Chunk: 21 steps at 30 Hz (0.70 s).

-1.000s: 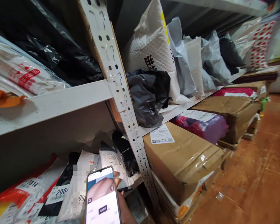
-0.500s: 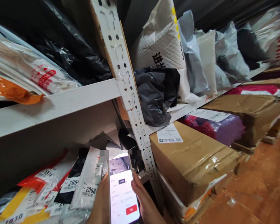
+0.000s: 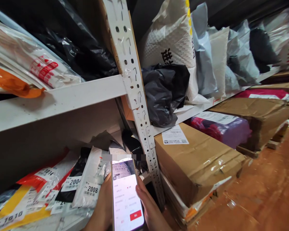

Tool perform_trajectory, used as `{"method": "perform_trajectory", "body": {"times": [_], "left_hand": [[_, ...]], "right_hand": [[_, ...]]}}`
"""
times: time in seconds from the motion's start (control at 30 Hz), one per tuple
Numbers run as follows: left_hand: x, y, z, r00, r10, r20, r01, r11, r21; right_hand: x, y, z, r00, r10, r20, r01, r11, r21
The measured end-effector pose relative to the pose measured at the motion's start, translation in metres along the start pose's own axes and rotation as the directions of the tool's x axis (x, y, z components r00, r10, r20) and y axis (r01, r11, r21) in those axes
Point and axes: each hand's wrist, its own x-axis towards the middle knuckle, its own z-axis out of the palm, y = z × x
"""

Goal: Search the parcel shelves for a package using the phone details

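Observation:
A smartphone (image 3: 126,202) stands upright between my two hands at the bottom middle of the head view. Its lit screen has a camera picture of a label on top and a white form with a red button below. My left hand (image 3: 103,202) grips the phone's left edge, its fingers mostly hidden behind. On the other edge, my right hand (image 3: 149,202) is closed, with the thumb along the side. Just behind the phone lies a grey-wrapped parcel (image 3: 117,147), partly covered by it. Left of my left hand is a white parcel (image 3: 90,183) labelled 2008.
A perforated white metal post (image 3: 137,96) rises beside a white shelf beam (image 3: 57,99). Labelled parcels, including a red one (image 3: 42,175) and a yellow one (image 3: 21,211), fill the lower left shelf. A large cardboard box (image 3: 197,160) stands right of the post, below a black bag (image 3: 165,93).
The view has shifted slightly, so the shelf and upper parcels sit a little higher. A small dark pop-up on the phone screen is gone. Both hands keep their hold on the phone.

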Motion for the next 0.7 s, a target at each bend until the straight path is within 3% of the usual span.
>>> {"method": "perform_trajectory", "body": {"times": [0.1,0.17,0.3,0.4,0.5,0.7], "left_hand": [[0.000,0.001,-0.003,0.984,0.173,0.052,-0.180,0.947,0.265],[0.001,0.002,-0.005,0.980,0.180,0.085,-0.198,0.926,0.322],[0.000,0.008,-0.004,0.981,0.158,0.117,-0.189,0.919,0.345],[-0.001,0.010,-0.004,0.979,0.161,0.123,-0.195,0.908,0.370],[-0.001,0.006,-0.004,0.970,0.206,0.128,-0.236,0.927,0.291],[0.003,-0.013,-0.005,0.948,0.305,0.095,-0.318,0.928,0.193]], "right_hand": [[0.000,-0.001,0.000,1.000,0.002,0.019,-0.002,1.000,0.006],[0.000,-0.004,0.001,0.999,-0.008,0.036,0.008,1.000,-0.004],[0.001,-0.007,0.001,0.996,-0.051,0.077,0.054,0.998,-0.042],[0.002,-0.005,-0.001,1.000,-0.027,0.013,0.028,0.997,-0.069],[0.000,-0.005,0.000,1.000,-0.007,-0.015,0.007,0.999,-0.046],[-0.008,-0.018,0.011,0.974,0.035,0.225,-0.040,0.999,0.015]]}}
